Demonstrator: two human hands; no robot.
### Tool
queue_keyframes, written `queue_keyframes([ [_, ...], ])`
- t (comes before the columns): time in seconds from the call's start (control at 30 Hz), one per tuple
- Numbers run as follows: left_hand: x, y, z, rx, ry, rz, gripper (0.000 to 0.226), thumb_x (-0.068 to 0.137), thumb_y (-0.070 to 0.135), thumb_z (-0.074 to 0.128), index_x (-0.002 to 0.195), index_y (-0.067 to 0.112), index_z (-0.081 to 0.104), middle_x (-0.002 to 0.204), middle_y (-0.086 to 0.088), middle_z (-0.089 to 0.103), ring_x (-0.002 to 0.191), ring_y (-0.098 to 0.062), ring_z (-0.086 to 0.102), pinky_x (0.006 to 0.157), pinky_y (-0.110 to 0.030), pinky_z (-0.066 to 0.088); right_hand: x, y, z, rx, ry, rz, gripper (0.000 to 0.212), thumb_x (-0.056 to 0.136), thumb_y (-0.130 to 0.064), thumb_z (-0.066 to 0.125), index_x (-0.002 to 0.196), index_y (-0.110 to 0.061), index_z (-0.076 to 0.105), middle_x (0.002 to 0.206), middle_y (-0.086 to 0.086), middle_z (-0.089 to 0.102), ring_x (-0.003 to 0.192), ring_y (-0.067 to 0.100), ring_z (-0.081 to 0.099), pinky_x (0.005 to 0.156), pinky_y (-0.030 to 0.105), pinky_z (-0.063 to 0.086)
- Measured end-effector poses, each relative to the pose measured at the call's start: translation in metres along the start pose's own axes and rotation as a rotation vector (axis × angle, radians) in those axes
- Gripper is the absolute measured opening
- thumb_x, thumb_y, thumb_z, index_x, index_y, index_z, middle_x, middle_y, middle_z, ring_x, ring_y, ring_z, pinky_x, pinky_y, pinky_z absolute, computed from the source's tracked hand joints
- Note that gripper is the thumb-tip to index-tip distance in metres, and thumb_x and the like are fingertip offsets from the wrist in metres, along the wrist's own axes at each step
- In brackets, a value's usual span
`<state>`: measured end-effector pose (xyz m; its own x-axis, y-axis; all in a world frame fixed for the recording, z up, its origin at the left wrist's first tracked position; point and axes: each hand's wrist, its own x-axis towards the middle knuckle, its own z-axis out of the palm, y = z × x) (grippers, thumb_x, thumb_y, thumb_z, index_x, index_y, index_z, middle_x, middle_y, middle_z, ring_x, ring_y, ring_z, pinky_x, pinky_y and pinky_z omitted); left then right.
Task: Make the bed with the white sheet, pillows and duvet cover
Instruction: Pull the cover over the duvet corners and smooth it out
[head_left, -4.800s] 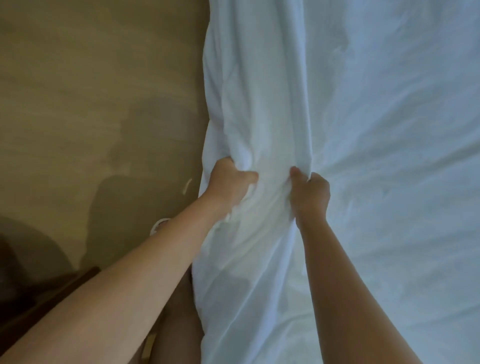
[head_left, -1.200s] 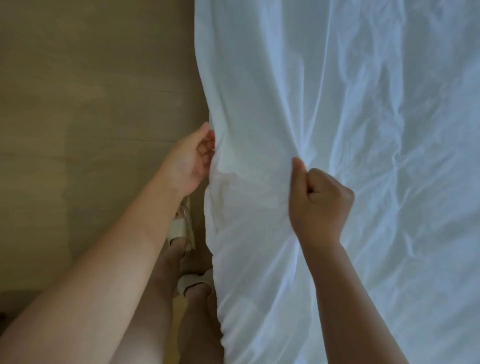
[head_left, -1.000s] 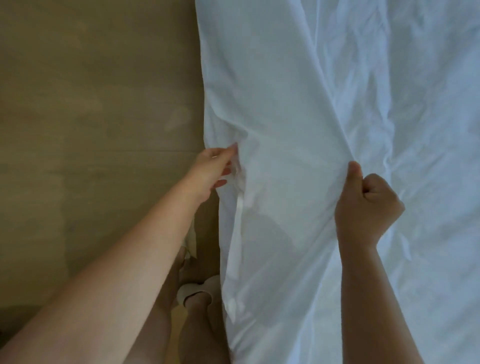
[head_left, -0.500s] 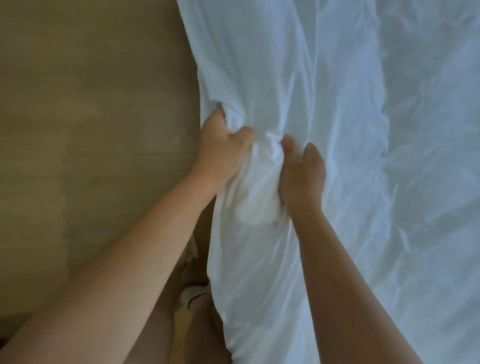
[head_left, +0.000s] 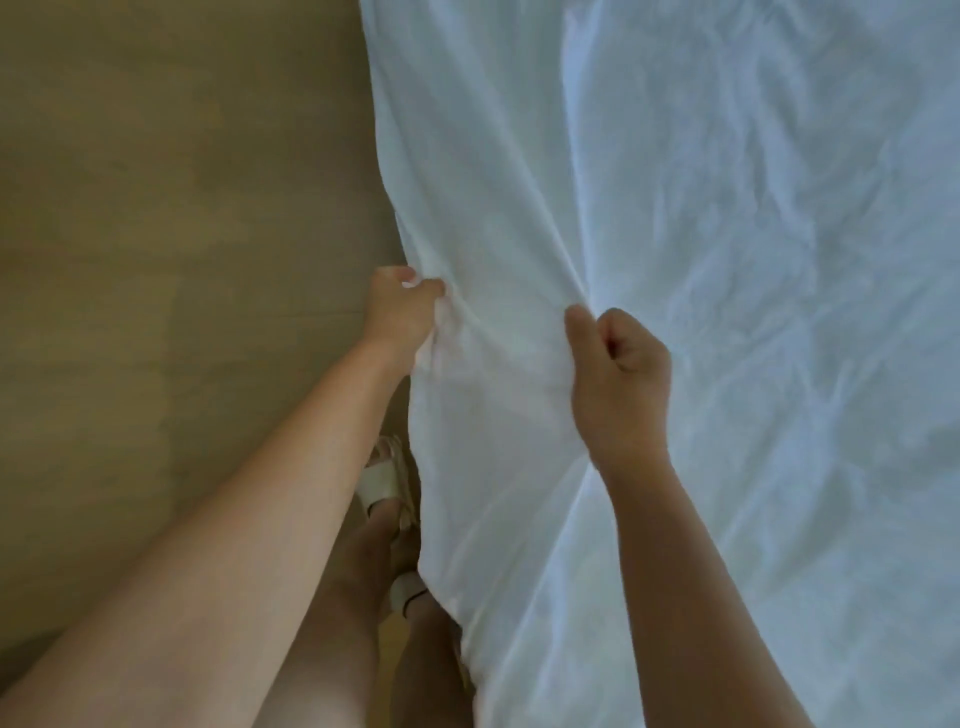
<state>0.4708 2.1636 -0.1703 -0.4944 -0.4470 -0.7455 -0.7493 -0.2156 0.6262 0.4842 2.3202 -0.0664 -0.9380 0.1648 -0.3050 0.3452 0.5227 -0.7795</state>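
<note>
A wide white sheet (head_left: 701, 208) covers the right two thirds of the head view, wrinkled and hanging down along its left edge. My left hand (head_left: 400, 312) grips that hanging edge, fingers curled into the cloth. My right hand (head_left: 618, 374) is a fist further right, pinching a fold of the same sheet between thumb and fingers. The cloth is stretched between both hands, with creases fanning out from each grip. No pillows or duvet cover are in view.
A tan wooden floor (head_left: 171, 234) fills the left side. My legs and feet in white sandals (head_left: 384, 478) stand close beside the hanging edge of the sheet.
Half a second ago both hands gripped the sheet close together. They have since pulled apart, the right hand moving right and down, and the cloth between them is stretched flatter.
</note>
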Motion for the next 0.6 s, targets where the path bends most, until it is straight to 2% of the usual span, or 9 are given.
queue_keyframes([
  [0.07, -0.012, 0.015, -0.001, -0.138, -0.009, 0.028, 0.021, 0.083, 0.001, 0.054, 0.102, 0.002, 0.063, 0.084, -0.005, 0.062, 0.073, -0.017, 0.06, 0.059, -0.019, 0.047, 0.01, 0.004, -0.023, 0.026, 0.156, -0.017, 0.048, 0.089, -0.02, 0.058, 0.056, -0.024, 0.023, 0.045, -0.012, 0.023, 0.043, 0.003, 0.023, 0.042, 0.015, 0.02],
  [0.13, -0.028, 0.033, -0.003, -0.179, 0.037, 0.14, 0.022, 0.081, -0.001, 0.051, 0.096, 0.009, 0.063, 0.078, 0.0, 0.059, 0.06, -0.006, 0.054, 0.048, -0.012, 0.041, 0.021, 0.016, -0.028, -0.069, 0.248, 0.024, 0.048, 0.091, -0.017, 0.056, 0.056, -0.022, 0.023, 0.046, -0.011, 0.024, 0.043, 0.004, 0.025, 0.042, 0.017, 0.021],
  [0.23, -0.053, 0.051, -0.013, -0.184, 0.004, 0.309, 0.025, 0.078, -0.001, 0.048, 0.084, 0.02, 0.059, 0.066, 0.008, 0.053, 0.039, 0.0, 0.039, 0.039, -0.012, 0.031, 0.029, 0.034, 0.0, -0.383, 0.106, 0.132, 0.043, 0.094, -0.022, 0.049, 0.058, -0.016, 0.027, 0.053, -0.004, 0.032, 0.05, 0.01, 0.03, 0.05, 0.032, 0.024],
  [0.33, -0.065, 0.056, -0.028, -0.101, -0.14, 0.484, 0.032, 0.072, 0.008, 0.046, 0.09, 0.032, 0.057, 0.053, 0.018, 0.048, 0.038, -0.005, 0.033, 0.038, -0.016, 0.031, 0.034, 0.042, 0.029, -0.473, -0.082, 0.171, 0.039, 0.094, -0.026, 0.046, 0.06, -0.016, 0.029, 0.058, -0.002, 0.04, 0.053, 0.014, 0.034, 0.052, 0.033, 0.024],
  [0.4, -0.056, 0.051, -0.029, -0.031, -0.141, 0.471, 0.044, 0.075, 0.01, 0.051, 0.115, 0.028, 0.051, 0.07, 0.014, 0.05, 0.048, -0.002, 0.043, 0.045, -0.013, 0.039, 0.035, 0.042, 0.039, -0.46, -0.178, 0.203, 0.035, 0.092, -0.03, 0.048, 0.064, -0.018, 0.032, 0.062, -0.004, 0.043, 0.055, 0.012, 0.037, 0.053, 0.032, 0.027],
  [0.47, -0.039, 0.043, -0.023, 0.017, -0.102, 0.294, 0.065, 0.082, 0.012, 0.06, 0.14, 0.018, 0.031, 0.097, 0.007, 0.052, 0.079, 0.004, 0.056, 0.065, -0.01, 0.043, 0.033, 0.042, 0.043, -0.442, -0.257, 0.22, 0.027, 0.087, -0.037, 0.053, 0.071, -0.022, 0.038, 0.071, -0.007, 0.049, 0.063, 0.014, 0.045, 0.059, 0.031, 0.033],
  [0.53, -0.022, 0.033, -0.015, 0.051, -0.103, 0.063, 0.082, 0.085, 0.021, 0.065, 0.148, 0.012, 0.014, 0.129, -0.001, 0.047, 0.117, -0.015, 0.051, 0.085, -0.022, 0.039, 0.028, 0.044, 0.046, -0.447, -0.32, 0.189, 0.026, 0.083, -0.041, 0.06, 0.086, -0.021, 0.044, 0.087, -0.008, 0.051, 0.078, 0.015, 0.05, 0.07, 0.029, 0.039],
  [0.57, -0.011, 0.028, -0.011, 0.064, -0.121, -0.024, 0.083, 0.085, 0.028, 0.066, 0.148, 0.011, 0.015, 0.136, -0.004, 0.045, 0.119, -0.022, 0.051, 0.088, -0.028, 0.041, 0.028, 0.044, 0.048, -0.454, -0.35, 0.172, 0.03, 0.083, -0.041, 0.062, 0.094, -0.02, 0.044, 0.094, -0.007, 0.05, 0.085, 0.015, 0.05, 0.075, 0.029, 0.04],
  [0.6, -0.001, 0.024, -0.006, 0.059, -0.165, -0.093, 0.076, 0.086, 0.034, 0.065, 0.145, 0.01, 0.025, 0.136, -0.005, 0.049, 0.113, -0.023, 0.055, 0.086, -0.032, 0.046, 0.029, 0.045, 0.051, -0.462, -0.377, 0.162, 0.033, 0.083, -0.041, 0.063, 0.099, -0.019, 0.044, 0.098, -0.006, 0.049, 0.088, 0.015, 0.049, 0.077, 0.029, 0.04],
])
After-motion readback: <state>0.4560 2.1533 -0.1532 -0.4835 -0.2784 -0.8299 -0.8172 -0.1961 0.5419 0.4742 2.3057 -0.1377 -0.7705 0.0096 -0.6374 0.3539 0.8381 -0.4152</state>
